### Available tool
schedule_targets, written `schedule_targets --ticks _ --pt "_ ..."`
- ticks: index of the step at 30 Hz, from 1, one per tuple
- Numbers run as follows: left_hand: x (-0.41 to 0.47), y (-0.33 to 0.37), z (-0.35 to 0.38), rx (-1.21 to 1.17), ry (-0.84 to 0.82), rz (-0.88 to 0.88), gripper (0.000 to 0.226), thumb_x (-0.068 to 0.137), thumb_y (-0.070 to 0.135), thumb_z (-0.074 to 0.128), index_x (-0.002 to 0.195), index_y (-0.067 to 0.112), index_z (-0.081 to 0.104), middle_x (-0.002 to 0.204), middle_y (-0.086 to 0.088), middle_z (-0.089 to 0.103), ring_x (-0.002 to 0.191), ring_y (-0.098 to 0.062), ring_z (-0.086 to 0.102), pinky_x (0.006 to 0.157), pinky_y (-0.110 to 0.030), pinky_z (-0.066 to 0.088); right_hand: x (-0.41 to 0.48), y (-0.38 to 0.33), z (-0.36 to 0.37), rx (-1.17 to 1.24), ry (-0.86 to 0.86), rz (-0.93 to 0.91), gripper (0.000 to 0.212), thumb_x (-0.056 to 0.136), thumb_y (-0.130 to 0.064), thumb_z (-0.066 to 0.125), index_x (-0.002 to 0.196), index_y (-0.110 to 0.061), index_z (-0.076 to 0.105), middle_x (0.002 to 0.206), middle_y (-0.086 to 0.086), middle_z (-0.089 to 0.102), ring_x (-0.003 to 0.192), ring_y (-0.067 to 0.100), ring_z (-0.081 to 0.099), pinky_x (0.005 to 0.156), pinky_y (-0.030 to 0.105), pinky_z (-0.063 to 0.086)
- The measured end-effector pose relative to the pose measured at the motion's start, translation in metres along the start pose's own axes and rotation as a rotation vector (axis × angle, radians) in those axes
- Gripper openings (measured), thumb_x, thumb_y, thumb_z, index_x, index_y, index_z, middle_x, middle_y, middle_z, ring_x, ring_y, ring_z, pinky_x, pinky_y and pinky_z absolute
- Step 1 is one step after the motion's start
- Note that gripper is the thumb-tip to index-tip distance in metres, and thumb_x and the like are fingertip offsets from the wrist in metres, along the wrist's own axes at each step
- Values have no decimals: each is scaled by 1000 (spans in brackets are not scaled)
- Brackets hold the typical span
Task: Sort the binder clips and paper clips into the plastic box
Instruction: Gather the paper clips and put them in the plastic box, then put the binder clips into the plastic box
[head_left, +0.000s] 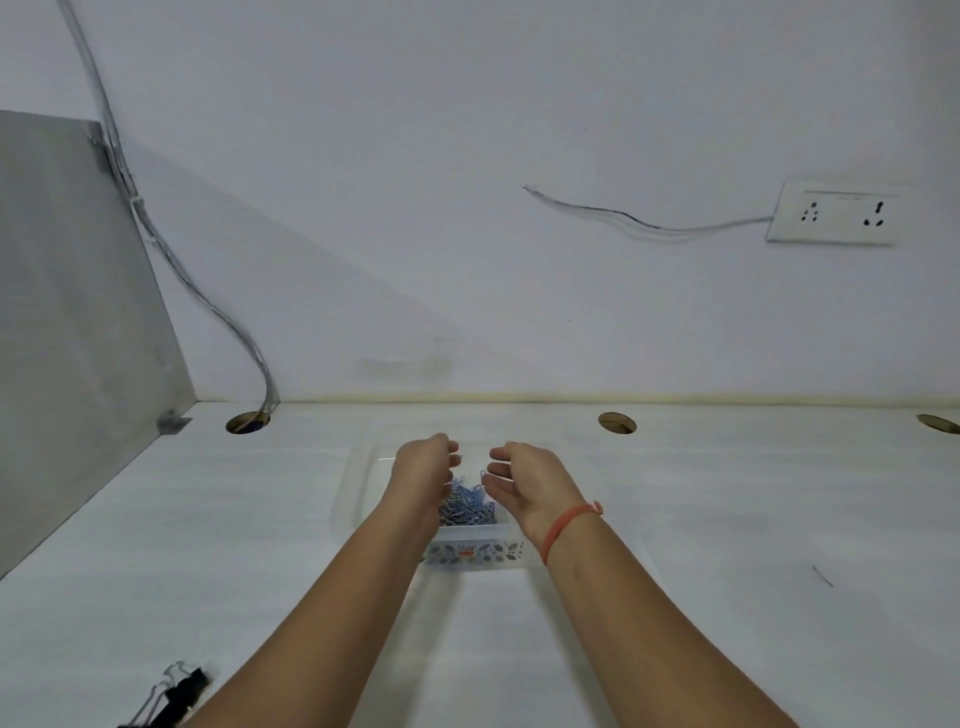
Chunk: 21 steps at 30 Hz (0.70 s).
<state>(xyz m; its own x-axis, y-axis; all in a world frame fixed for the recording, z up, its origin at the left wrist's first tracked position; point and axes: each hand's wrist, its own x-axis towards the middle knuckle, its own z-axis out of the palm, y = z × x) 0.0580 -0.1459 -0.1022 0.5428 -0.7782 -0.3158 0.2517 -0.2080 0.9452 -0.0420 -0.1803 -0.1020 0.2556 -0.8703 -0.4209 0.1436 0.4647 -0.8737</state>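
Observation:
A clear plastic box (470, 553) with a patterned front wall stands on the white desk ahead of me. A heap of blue paper clips (467, 504) lies inside it. My left hand (421, 470) hovers over the box's left side, fingers curled down, and a paper clip hangs by its fingertips. My right hand (524, 486) is over the right side, palm facing left, fingers relaxed and spread; a paper clip shows in the air beside them. Black binder clips (174, 693) lie on the desk at the bottom left.
The white desk (727, 519) meets the wall, with round cable holes (617, 422) along its back edge. A grey partition (78, 322) bounds the left side. Cables run down into the left hole (248, 422). A wall socket (834, 212) sits at the upper right.

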Motion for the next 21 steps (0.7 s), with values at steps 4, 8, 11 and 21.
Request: schedule_targets --ticks 4,8,11,21 --pt "-51 -3 1 -163 -10 95 19 89 6 48 93 4 66 89 -10 67 81 -20 62 73 -27 53 -38 10 -22 106 31 -107 17 93 -3 47 99 2 62 84 12 57 75 20 58 80 30 56" --pt "-108 -28 6 -142 -115 161 18 91 8 48 87 8 66 87 -8 70 79 -19 64 75 -26 54 -83 29 -67 -95 51 -301 20 90 0 50 86 -8 67 88 12 63 70 17 61 72 24 57" --pt "-139 -61 11 85 -271 167 14 90 8 53 89 9 67 90 -8 70 78 -18 63 73 -27 53 -113 40 -121 -628 147 -497 22 81 -3 62 84 -24 68 87 0 65 69 15 63 75 31 57" --pt "-165 -148 36 1165 -489 514 61 72 21 70 129 20 51 127 -6 50 117 -23 48 92 -28 40 -147 81 -174 -1450 -13 -78 78 65 -14 79 132 -28 42 123 7 34 92 29 65 82 29 54"
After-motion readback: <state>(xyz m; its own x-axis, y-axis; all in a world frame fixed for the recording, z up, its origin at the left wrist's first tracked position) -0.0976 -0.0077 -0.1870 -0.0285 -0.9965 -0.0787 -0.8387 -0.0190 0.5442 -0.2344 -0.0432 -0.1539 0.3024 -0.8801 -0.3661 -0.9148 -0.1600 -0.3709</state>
